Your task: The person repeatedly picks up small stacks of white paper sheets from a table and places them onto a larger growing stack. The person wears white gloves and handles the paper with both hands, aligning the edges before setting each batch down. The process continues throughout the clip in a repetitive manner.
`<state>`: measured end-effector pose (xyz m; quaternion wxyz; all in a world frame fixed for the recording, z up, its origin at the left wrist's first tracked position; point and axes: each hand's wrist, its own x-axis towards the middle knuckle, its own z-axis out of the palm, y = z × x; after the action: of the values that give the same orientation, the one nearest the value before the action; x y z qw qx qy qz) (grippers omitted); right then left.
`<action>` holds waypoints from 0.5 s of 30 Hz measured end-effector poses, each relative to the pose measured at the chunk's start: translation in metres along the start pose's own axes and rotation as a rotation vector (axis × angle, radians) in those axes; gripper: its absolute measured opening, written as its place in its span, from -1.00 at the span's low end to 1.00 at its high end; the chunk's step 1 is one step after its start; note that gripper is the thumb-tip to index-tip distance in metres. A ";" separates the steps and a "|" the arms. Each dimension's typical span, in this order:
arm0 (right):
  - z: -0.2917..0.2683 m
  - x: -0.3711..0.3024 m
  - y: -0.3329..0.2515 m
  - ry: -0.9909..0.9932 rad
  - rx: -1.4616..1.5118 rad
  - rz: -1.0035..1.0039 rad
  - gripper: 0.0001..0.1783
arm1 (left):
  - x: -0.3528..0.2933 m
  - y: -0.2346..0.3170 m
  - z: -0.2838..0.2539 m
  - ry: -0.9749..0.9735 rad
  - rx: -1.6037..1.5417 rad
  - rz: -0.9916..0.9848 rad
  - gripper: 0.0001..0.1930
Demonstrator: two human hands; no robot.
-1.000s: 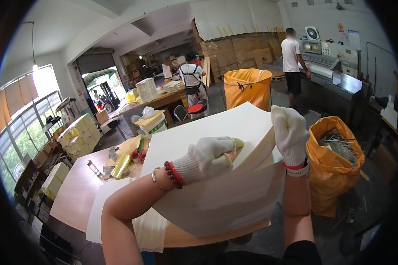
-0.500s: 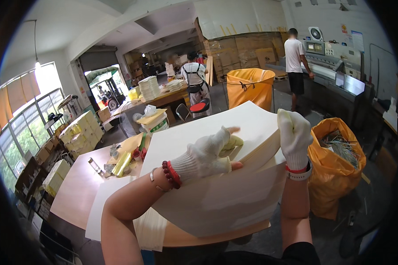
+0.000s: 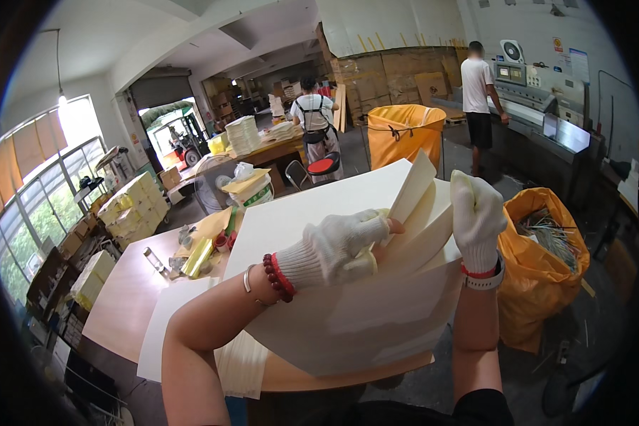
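A thick stack of large white paper sheets (image 3: 312, 209) lies in front of me, its near part hanging down towards my body. My right hand (image 3: 476, 213), in a white knitted glove, is closed on the stack's right corner and bends it upward. Across the sheets reaches my left hand (image 3: 344, 245), in a glove with bare fingertips. Its thumb and fingers close on a thinner batch of paper sheets (image 3: 415, 186), which stands up apart from those in my right hand. The glove and paper partly hide the left fingers.
A wooden table (image 3: 128, 298) carries a roll of yellow film (image 3: 196, 261) and red-handled items. Orange waste bags stand right (image 3: 525, 298) and ahead (image 3: 401, 138). Two people work farther off, one at a large machine (image 3: 547, 106). A forklift (image 3: 186, 145) is at the doorway.
My left hand has gone from spread fingers to closed on some sheets. That batch now rises apart from the sheets in my right hand, which has stayed nearly in place.
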<state>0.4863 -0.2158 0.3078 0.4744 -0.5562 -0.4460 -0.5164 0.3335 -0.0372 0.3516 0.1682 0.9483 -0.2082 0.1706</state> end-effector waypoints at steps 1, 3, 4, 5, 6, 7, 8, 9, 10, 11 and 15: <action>0.000 -0.001 0.000 0.013 -0.009 -0.002 -0.87 | 0.000 -0.001 0.001 0.040 0.011 0.038 -0.61; 0.003 -0.003 0.000 0.053 0.011 0.047 -0.85 | 0.001 0.003 0.002 0.055 0.032 -0.008 -0.56; 0.003 -0.003 0.000 0.073 0.021 0.071 -0.84 | 0.001 0.004 0.002 0.063 0.043 -0.031 -0.53; 0.003 -0.003 0.000 0.084 -0.017 0.028 -0.83 | 0.002 0.003 0.002 0.061 0.047 -0.023 -0.53; 0.003 -0.001 0.000 0.094 -0.055 -0.016 -0.81 | 0.002 0.001 0.002 0.061 0.050 -0.014 -0.53; 0.003 -0.001 0.000 0.088 -0.060 -0.022 -0.80 | 0.002 -0.001 0.002 0.062 0.054 -0.005 -0.53; 0.002 0.000 -0.001 0.082 -0.065 -0.027 -0.78 | 0.001 -0.003 0.002 0.060 0.045 -0.005 -0.53; 0.001 0.000 -0.001 0.058 -0.037 0.008 -0.77 | 0.001 -0.005 0.003 0.058 0.036 -0.006 -0.53; 0.001 0.000 -0.002 0.047 0.002 0.043 -0.77 | 0.001 -0.006 0.004 0.056 0.026 -0.007 -0.54; 0.000 0.000 -0.002 0.038 0.042 0.078 -0.76 | 0.000 -0.003 0.004 0.060 0.013 -0.017 -0.54; 0.000 0.002 -0.002 0.028 0.085 0.059 -0.78 | 0.002 0.006 -0.001 -0.048 -0.012 -0.066 -0.53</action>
<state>0.4844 -0.2157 0.3100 0.5188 -0.5412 -0.4442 -0.4905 0.3323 -0.0422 0.3547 0.1743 0.9575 -0.1818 0.1407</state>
